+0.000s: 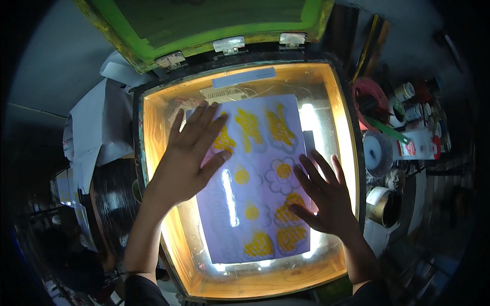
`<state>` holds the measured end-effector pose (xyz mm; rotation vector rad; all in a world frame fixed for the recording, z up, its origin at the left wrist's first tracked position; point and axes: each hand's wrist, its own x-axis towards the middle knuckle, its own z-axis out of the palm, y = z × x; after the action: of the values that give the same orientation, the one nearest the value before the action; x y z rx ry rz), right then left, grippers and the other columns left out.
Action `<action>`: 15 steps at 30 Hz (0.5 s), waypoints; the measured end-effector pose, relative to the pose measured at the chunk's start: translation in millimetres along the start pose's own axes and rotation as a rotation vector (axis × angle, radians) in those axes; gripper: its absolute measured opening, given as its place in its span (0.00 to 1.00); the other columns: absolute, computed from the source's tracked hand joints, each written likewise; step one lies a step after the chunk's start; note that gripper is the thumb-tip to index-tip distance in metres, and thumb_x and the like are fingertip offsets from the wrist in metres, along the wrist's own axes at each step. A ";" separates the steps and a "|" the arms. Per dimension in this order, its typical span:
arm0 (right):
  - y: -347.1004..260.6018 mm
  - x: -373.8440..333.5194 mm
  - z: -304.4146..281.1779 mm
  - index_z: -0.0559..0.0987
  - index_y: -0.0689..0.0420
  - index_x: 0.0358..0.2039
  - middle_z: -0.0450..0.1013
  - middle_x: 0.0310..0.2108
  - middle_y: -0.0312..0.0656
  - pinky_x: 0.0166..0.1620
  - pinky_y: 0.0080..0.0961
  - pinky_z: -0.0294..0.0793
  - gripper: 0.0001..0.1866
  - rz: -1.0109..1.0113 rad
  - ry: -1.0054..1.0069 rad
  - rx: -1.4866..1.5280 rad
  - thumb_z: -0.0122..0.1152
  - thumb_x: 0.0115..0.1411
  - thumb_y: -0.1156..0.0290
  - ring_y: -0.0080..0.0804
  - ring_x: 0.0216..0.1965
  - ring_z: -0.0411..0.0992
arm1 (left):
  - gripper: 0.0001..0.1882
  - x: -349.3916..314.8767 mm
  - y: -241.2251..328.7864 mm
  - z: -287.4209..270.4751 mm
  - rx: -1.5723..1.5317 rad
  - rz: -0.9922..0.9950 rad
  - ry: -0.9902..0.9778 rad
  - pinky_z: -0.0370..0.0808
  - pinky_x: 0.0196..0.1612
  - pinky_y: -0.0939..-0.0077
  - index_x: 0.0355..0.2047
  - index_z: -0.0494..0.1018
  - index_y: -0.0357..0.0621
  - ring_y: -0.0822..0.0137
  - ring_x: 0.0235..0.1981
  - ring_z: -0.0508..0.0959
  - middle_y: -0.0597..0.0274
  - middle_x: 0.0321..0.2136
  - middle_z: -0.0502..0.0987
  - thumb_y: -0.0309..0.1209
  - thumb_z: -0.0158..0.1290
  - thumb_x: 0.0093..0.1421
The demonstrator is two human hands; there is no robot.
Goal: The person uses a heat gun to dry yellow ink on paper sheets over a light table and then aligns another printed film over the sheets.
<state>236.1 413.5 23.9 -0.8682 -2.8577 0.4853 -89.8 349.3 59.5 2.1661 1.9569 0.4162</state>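
A glossy purple-tinted sheet (237, 196) with yellow patches and grey flower outlines lies on the lit glass of a wooden light box (286, 278). My left hand (191, 153) rests over the sheet's upper left edge, its fingers stretched out and the thumb apart. At the sheet's right edge is my right hand (326, 196), fingers spread, its thumb over a yellow flower patch. Neither hand is wrapped around anything. Whether the palms press on the sheet cannot be told.
A green-framed screen (138, 46) is hinged at the box's far edge. On the right stand a pink container (368, 99), a green-handled tool (385, 128), a white bottle (421, 144) and an open can (384, 206). White paper (99, 127) stands at the left.
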 end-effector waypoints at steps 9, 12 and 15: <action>-4.0 0.2 -6.8 0.72 0.53 0.67 0.66 0.69 0.46 0.71 0.70 0.49 0.42 0.038 -0.040 0.013 0.68 0.58 0.41 0.50 0.72 0.59 | 0.40 24.5 -14.9 13.0 -0.017 0.123 -0.057 0.50 0.75 0.39 0.69 0.67 0.46 0.43 0.75 0.57 0.44 0.73 0.58 0.50 0.63 0.61; -3.3 1.2 -6.2 0.73 0.53 0.66 0.68 0.68 0.46 0.70 0.72 0.50 0.42 0.043 -0.051 0.023 0.69 0.58 0.42 0.52 0.71 0.61 | 0.44 23.6 -15.5 17.6 -0.054 0.101 -0.060 0.51 0.75 0.38 0.68 0.67 0.44 0.42 0.75 0.57 0.44 0.73 0.58 0.52 0.66 0.57; -2.8 -1.3 -4.7 0.73 0.53 0.65 0.68 0.67 0.47 0.69 0.74 0.50 0.42 0.045 -0.059 0.023 0.70 0.57 0.42 0.54 0.70 0.62 | 0.46 24.3 -16.5 20.8 -0.054 0.093 -0.076 0.52 0.74 0.38 0.68 0.68 0.43 0.42 0.75 0.55 0.44 0.74 0.57 0.54 0.67 0.54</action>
<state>236.6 411.8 29.3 -0.9322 -2.8845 0.5560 -96.3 376.2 36.4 2.2112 1.7908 0.3901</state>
